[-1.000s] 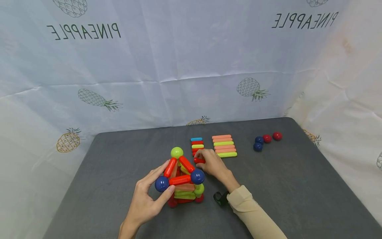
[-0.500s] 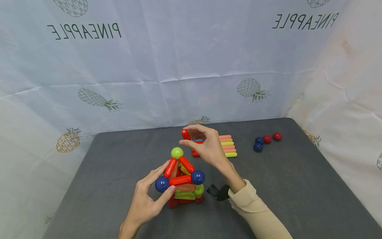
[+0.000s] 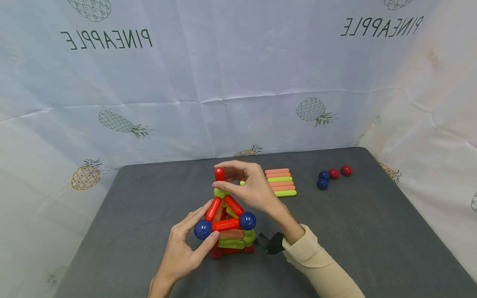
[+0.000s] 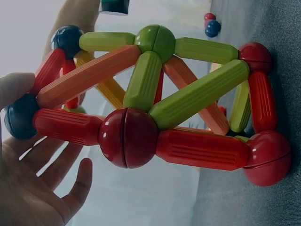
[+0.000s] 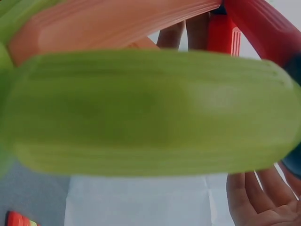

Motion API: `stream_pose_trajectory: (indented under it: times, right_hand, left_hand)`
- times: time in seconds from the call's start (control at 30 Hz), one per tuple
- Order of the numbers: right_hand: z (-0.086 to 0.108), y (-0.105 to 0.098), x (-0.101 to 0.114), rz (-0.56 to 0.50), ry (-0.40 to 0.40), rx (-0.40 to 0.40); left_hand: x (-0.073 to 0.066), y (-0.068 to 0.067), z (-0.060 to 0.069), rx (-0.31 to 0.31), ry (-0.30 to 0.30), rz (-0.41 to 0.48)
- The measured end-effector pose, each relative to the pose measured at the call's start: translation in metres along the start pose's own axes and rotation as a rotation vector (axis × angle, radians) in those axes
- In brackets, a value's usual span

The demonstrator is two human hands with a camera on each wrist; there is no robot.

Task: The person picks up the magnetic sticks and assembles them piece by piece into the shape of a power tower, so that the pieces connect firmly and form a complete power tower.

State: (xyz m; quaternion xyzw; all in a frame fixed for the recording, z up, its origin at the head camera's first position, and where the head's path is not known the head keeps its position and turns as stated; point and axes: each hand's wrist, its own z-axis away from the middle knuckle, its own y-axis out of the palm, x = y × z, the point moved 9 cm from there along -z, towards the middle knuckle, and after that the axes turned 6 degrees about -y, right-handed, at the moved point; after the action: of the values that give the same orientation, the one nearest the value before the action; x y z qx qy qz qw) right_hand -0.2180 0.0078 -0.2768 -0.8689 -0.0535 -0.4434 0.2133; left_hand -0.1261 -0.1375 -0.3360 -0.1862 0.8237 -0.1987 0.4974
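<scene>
A tower of magnetic rods and balls (image 3: 231, 234) stands on the dark table, with two blue balls (image 3: 203, 229) and a green ball (image 3: 220, 193) joined by red rods at its top. My left hand (image 3: 182, 246) steadies the top, thumb and fingers about the near-left blue ball; the left wrist view shows the thumb on that blue ball (image 4: 21, 117). In my right hand (image 3: 253, 186), thumb and fingers pinch a short red magnetic rod (image 3: 219, 174), held upright at the green ball. Whether they touch is hard to tell. A green rod (image 5: 150, 113) fills much of the right wrist view.
Behind my right hand lies a row of long orange and green rods (image 3: 280, 182). A shorter row beside it is mostly hidden by the hand. Loose blue and red balls (image 3: 333, 173) lie at the back right. A printed white cloth (image 3: 223, 82) hangs behind the table (image 3: 156, 190).
My right hand has lifted the red rod from the short row, turned it upright and carried it left over the green ball. The left hand and tower stay in place.
</scene>
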Motion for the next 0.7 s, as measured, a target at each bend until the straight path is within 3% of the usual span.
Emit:
stream_pose_trajectory:
  times: [0.7]
  right_hand:
    - [0.0041, 0.0022, 0.0001, -0.038, -0.056, 0.0]
  left_hand:
    - [0.0002, -0.0002, 0.0, -0.007, 0.003, -0.004]
